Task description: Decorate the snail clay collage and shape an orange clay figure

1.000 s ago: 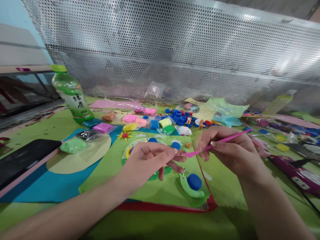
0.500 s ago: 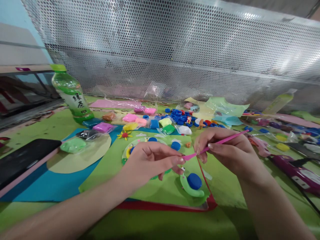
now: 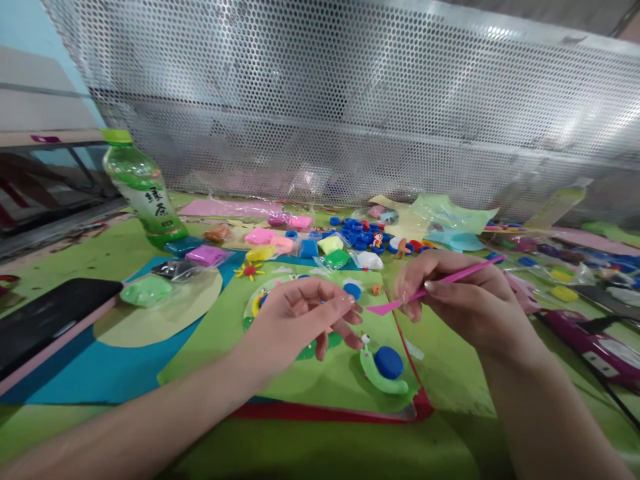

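My right hand [image 3: 457,300] is closed around a thin pink modelling tool [image 3: 453,279], whose flat tip points left toward my left hand [image 3: 305,320]. The left thumb and forefinger are pinched together just left of that tip; what they hold is too small to make out. Both hands hover over a light green card [image 3: 215,347] that carries clay figures. A green clay snail with a blue shell [image 3: 383,370] lies on the card just below the hands. A round green clay piece sits partly hidden under my left hand.
A green tea bottle [image 3: 145,190] stands at the back left. A black phone [image 3: 47,320] lies at the left edge. Bagged clay lumps [image 3: 260,237] and blue bottle caps [image 3: 363,233] crowd the middle. A purple tool [image 3: 590,347] lies right. A perforated metal screen [image 3: 350,100] closes the back.
The tool's tip has drawn apart from my left fingertips, which it touched half a second ago. My left hand has lifted slightly.
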A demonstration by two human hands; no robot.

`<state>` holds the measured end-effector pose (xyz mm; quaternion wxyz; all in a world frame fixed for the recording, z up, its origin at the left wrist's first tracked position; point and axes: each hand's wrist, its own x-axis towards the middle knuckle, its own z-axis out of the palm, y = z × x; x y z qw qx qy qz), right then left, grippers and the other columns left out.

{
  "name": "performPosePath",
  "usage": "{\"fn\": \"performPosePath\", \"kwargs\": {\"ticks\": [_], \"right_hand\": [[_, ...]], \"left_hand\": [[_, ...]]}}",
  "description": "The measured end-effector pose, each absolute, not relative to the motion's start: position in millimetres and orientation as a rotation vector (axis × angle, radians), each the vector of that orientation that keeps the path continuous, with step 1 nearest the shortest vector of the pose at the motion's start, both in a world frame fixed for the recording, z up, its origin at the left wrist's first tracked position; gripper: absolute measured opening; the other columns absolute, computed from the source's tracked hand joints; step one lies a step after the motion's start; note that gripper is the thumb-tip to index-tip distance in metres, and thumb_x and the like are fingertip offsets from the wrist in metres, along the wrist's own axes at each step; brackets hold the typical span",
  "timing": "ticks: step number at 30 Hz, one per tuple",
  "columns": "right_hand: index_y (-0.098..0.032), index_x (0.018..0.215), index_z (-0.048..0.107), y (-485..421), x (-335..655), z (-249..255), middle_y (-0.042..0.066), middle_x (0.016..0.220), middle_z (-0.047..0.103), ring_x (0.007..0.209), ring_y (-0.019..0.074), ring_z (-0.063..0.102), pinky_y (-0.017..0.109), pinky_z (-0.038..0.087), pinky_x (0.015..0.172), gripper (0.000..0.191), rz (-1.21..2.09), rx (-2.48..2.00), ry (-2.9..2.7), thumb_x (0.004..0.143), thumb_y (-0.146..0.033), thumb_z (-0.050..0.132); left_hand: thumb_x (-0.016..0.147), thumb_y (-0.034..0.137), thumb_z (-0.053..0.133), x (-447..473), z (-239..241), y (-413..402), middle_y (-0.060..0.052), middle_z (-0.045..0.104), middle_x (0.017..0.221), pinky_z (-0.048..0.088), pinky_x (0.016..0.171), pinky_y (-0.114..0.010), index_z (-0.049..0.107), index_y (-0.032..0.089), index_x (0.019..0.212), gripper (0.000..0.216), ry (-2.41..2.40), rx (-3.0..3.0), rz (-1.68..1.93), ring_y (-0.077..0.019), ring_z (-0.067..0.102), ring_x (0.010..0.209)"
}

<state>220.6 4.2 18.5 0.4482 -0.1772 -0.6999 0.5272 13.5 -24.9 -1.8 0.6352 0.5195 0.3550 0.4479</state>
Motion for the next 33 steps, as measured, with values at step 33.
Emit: {"fn": "performPosePath", "kwargs": {"ticks": [33], "right_hand": [[-0.016,0.087,0.064,22,218,14,0.001,0.062,0.061,0.055,0.0102,0.057,0.023,0.043,0.051,0.016,1.319,-0.465,-1.603,0.086,-0.022,0.049]], "left_hand": [[0.088,0.037,0.042,9,-2,-24,0.005,0.052,0.061,0.039,0.047,-0.018,0.042,0.020,0.069,0.026,0.863,1.301,1.051,-0.0076,0.051,0.053]]}}
